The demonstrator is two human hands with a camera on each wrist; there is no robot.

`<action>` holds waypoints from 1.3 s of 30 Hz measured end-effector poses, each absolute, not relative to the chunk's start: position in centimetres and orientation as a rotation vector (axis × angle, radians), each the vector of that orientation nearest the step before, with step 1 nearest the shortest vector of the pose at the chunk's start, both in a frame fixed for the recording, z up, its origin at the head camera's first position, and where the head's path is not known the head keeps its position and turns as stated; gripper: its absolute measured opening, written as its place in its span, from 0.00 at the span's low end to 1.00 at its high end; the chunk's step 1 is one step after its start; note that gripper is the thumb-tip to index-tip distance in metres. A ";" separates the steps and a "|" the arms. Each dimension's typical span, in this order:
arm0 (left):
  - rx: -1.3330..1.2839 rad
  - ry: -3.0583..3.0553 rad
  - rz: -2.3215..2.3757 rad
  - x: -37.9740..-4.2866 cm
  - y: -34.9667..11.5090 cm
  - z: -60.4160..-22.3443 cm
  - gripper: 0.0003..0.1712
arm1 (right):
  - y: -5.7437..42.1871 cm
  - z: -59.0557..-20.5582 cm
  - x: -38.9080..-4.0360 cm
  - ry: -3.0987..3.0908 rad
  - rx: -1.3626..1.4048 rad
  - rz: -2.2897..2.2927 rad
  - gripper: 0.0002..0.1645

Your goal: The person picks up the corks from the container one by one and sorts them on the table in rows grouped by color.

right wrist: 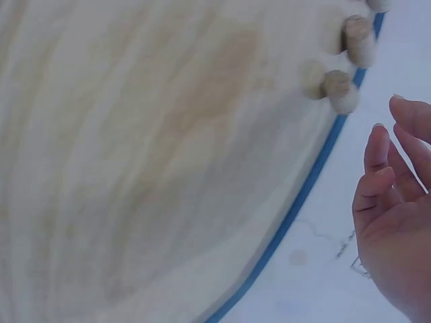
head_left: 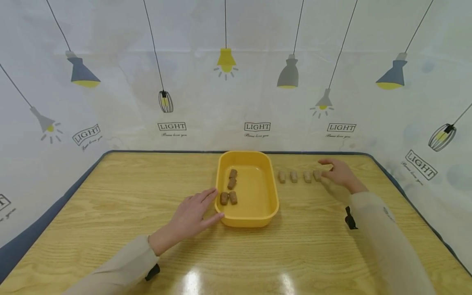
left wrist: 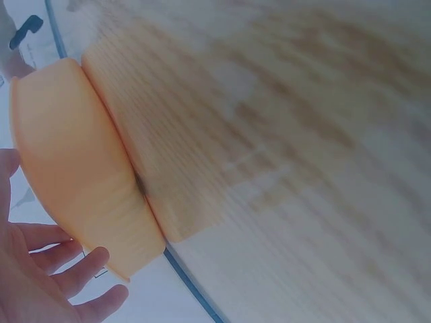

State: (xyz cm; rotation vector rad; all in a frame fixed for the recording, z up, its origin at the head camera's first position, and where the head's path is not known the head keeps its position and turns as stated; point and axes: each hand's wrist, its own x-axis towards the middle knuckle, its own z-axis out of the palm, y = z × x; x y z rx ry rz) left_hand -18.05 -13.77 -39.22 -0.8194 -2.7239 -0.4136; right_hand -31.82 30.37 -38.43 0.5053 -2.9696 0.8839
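Note:
A yellow plastic basin (head_left: 254, 221) stands on the table, with several brown cork stoppers (head_left: 233, 198) lying along its left side. My left hand (head_left: 189, 217) rests at the basin's left rim, its fingers spread and fairly straight. To the right of the basin, several paler cork stoppers (head_left: 293, 176) stand in a row. My right hand (head_left: 340, 175) is at the row's right end, thumb and fingers apart beside the last stopper (head_left: 317, 175). In the right wrist view a gap shows between this hand (right wrist: 397, 208) and the nearest stopper (right wrist: 341, 93).
The wooden table (head_left: 129, 196) has a dark blue edge (head_left: 166, 152) along its back and sides. Behind it hangs a pale backdrop (head_left: 199, 94) printed with lamps and lettering. A black strap (head_left: 350, 218) hangs under the right sleeve.

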 end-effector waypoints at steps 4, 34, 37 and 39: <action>-0.820 -2.725 -0.409 -18.1 -13.8 -39.2 0.38 | 29.3 -37.7 -32.0 -2.969 0.539 0.863 0.25; -0.824 -2.727 -0.420 -18.1 -13.9 -39.1 0.38 | 13.9 -30.5 -32.9 -2.892 0.825 0.976 0.20; -0.828 -2.729 -0.413 -18.1 -13.9 -39.2 0.38 | 12.3 -30.1 -33.1 -2.900 0.831 0.967 0.20; -0.830 -2.726 -0.409 -18.2 -13.9 -39.2 0.38 | 11.3 -30.0 -33.3 -2.908 0.828 0.962 0.20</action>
